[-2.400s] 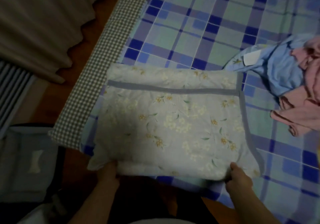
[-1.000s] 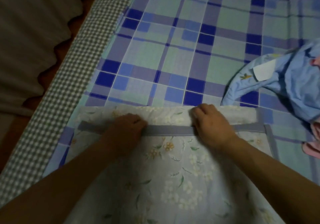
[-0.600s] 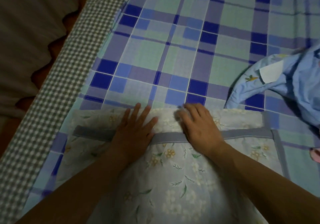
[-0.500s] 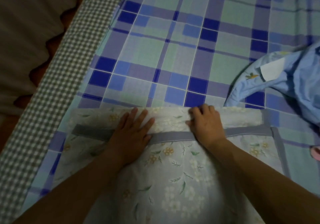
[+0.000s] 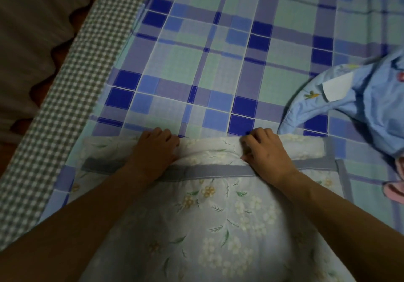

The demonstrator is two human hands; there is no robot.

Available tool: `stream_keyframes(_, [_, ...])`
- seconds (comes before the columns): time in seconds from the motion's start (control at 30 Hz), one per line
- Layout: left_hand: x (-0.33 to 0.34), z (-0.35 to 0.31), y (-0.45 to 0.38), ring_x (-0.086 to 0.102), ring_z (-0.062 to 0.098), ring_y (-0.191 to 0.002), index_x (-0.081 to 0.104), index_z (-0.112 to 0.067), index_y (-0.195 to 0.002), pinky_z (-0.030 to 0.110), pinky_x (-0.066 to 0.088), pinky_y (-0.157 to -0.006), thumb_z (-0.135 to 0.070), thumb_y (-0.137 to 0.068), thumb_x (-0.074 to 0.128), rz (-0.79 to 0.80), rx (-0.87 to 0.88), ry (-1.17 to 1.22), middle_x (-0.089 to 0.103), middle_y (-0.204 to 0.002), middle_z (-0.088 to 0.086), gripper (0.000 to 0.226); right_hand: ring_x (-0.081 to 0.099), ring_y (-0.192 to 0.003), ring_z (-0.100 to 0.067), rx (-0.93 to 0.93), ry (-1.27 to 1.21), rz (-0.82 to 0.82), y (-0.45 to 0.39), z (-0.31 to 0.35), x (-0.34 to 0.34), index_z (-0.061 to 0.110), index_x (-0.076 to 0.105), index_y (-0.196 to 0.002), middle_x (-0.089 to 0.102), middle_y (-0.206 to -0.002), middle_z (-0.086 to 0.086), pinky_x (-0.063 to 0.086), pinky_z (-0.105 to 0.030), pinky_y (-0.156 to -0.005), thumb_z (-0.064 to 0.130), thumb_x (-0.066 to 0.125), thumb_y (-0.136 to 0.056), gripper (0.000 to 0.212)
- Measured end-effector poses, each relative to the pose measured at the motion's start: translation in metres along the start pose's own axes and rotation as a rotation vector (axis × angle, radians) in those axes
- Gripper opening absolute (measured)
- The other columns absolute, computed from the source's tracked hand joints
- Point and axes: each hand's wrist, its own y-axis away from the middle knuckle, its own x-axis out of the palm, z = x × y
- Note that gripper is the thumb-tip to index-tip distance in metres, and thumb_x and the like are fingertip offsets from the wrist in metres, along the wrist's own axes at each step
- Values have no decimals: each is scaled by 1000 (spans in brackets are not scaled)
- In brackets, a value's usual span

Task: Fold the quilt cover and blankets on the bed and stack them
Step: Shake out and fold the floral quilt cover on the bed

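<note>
The floral quilt lies folded at the near edge of the bed, on the plaid sheet. Both hands now curl over its far edge: the left hand, flat with spread fingers half a second ago, grips the fold, and the right hand pinches it. A blue blanket lies crumpled to the right, beside the quilt's corner.

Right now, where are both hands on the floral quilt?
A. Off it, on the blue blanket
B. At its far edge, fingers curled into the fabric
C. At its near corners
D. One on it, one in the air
B: the left hand and right hand both grip the floral quilt along its far edge.
</note>
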Motion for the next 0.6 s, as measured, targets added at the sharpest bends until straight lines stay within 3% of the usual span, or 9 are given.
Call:
stream_keyframes(0.1, [-3, 3, -2, 60, 32, -77, 65, -13, -91, 43, 47, -73, -20, -81, 75, -71, 54, -80, 65, -84, 10, 16, 49, -88, -27, 6, 19, -37, -4, -3, 3, 12, 63, -111, 60, -103, -8, 39, -39, -75, 28, 76, -80, 37])
stream_keyframes(0.17, [-6, 2, -7, 60, 32, -72, 64, -11, -87, 43, 48, -72, -18, -80, 76, -143, 1, -102, 64, -80, 12, 15, 49, -83, -27, -8, 48, -93, -11, -3, 6, 12, 65, -101, 62, -93, -7, 37, -38, -71, 23, 72, -84, 22])
stream_keyframes(0.23, [-11, -5, -10, 58, 34, -76, 61, -10, -90, 45, 47, -73, -19, -84, 71, -153, -170, -81, 61, -83, 14, 15, 50, -80, -29, 52, 48, -129, -18, 0, 12, 10, 64, -96, 62, -88, -8, 36, -38, -70, 21, 67, -86, 15])
stream_keyframes(0.33, [-10, -29, 1, 53, 36, -102, 58, -14, -110, 49, 46, -88, -24, -90, 61, -171, -424, 69, 56, -113, 16, 23, 50, -86, -31, 331, 4, -210, -17, 13, 15, 7, 59, -96, 57, -93, -14, 35, -39, -75, 20, 65, -83, 19])
stream_keyframes(0.37, [-10, -41, 8, 51, 36, -110, 58, -15, -117, 50, 44, -93, -27, -92, 60, -204, -399, 136, 54, -121, 16, 28, 49, -90, -32, 371, -6, -271, -14, 21, 12, 6, 58, -98, 56, -99, -15, 35, -41, -78, 18, 64, -85, 18])
stream_keyframes(0.43, [-7, -63, 26, 53, 35, -111, 60, -17, -119, 48, 42, -95, -31, -95, 57, -233, -190, 177, 56, -122, 13, 28, 47, -89, -30, 252, -87, -341, -4, 37, 1, 5, 59, -98, 55, -100, -15, 36, -41, -78, 16, 60, -92, 13])
stream_keyframes(0.5, [-4, -68, 46, 57, 31, -101, 63, -18, -113, 45, 44, -89, -38, -98, 49, -163, -99, 197, 61, -111, 8, 29, 45, -83, -26, 92, -109, -236, 18, 43, -5, 10, 60, -95, 55, -92, -8, 37, -40, -76, 25, 55, -99, 17])
stream_keyframes(0.6, [-1, -41, 64, 57, 31, -94, 66, -19, -107, 44, 47, -87, -48, -95, 41, -58, -224, 214, 64, -102, 7, 40, 51, -81, -24, 206, 31, -78, 53, 12, -4, 17, 65, -92, 63, -88, -3, 39, -40, -82, 41, 44, -102, 34])
